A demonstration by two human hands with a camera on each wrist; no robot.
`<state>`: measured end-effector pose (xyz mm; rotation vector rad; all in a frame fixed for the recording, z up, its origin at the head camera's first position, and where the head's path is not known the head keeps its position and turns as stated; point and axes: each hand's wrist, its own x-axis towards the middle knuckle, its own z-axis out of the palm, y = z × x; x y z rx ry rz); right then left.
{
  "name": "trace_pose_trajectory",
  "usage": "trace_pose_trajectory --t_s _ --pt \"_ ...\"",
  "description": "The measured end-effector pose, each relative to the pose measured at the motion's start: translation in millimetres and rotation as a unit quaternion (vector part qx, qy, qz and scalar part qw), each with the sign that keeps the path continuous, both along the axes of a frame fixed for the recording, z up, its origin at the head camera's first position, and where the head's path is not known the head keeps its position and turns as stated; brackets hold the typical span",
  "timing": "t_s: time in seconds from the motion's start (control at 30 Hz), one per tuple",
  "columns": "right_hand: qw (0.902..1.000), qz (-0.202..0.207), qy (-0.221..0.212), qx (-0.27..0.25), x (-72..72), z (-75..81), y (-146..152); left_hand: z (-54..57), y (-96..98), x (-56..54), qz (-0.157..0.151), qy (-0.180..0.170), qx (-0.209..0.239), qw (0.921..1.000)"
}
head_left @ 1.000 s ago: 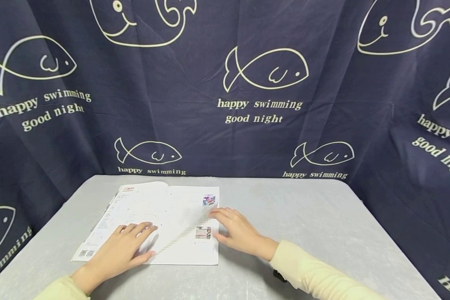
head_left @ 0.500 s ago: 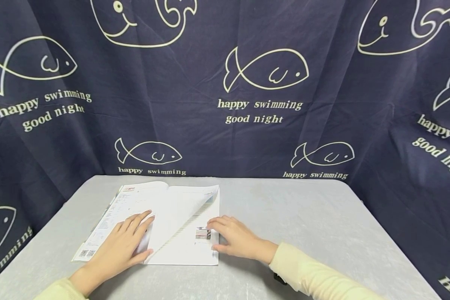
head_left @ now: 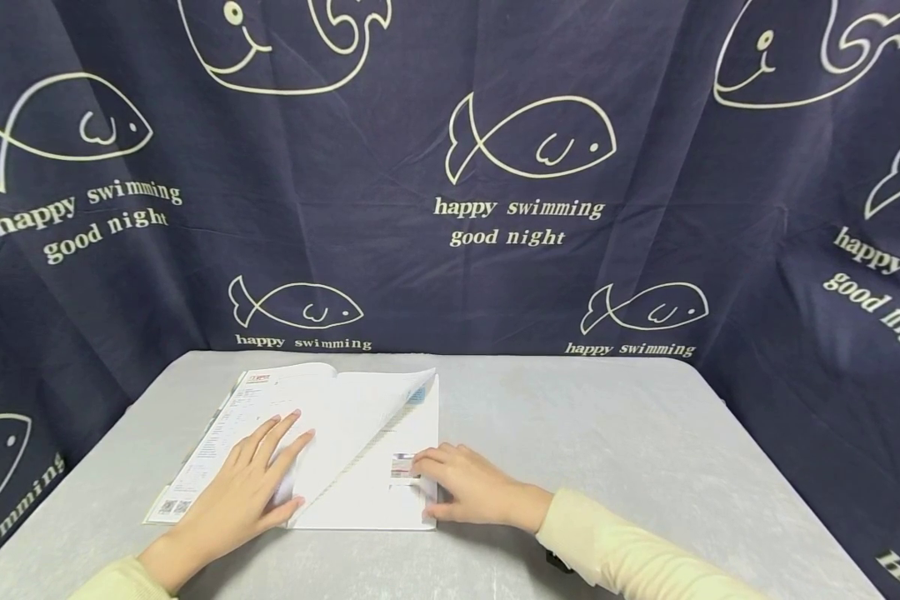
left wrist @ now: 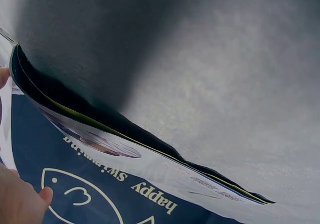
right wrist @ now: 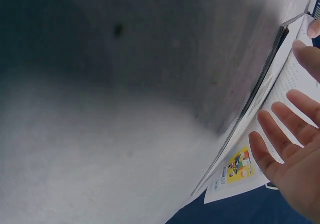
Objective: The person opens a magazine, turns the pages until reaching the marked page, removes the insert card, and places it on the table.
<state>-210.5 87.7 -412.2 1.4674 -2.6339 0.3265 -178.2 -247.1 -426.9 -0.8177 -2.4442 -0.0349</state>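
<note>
Open book point(head_left: 326, 467), right page point(head_left: 367, 408) half raised

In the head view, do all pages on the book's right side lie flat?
No, one page curls up, its slanting edge leaving part of the page below uncovered.

Two hands point(head_left: 237, 483) point(head_left: 474, 485), one book point(head_left: 337, 450), one table point(head_left: 562, 433)

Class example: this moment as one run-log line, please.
open magazine on table | left hand: over left page | right hand: at right page edge | leaf: partly lifted
</note>
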Motion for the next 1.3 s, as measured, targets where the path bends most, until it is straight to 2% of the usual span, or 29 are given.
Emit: trace_pose_trajectory --t_s 0.4,0.63,1.03,1.3 --pt "0.9994 -0.003 -0.016 0.031 4.3 -0.3 -0.6 -3.9 -0.3 -1.2 -0.014 -0.013 -0.011 0.9998" --pt "0.9994 0.003 -0.013 0.031 3.7 -2.9 0.3 -3.5 0.8 -0.7 -0.035 -0.005 -0.002 0.9994" --pt "0.999 0.0 -0.007 0.044 5.3 -2.2 -0.4 -6.5 1.7 3.9 -0.01 -0.034 -0.01 0.9993" --pt "0.9988 0.002 -0.005 0.048 5.0 -1.2 -1.3 -8.5 1.1 1.3 -0.017 -0.015 -0.012 0.9997"
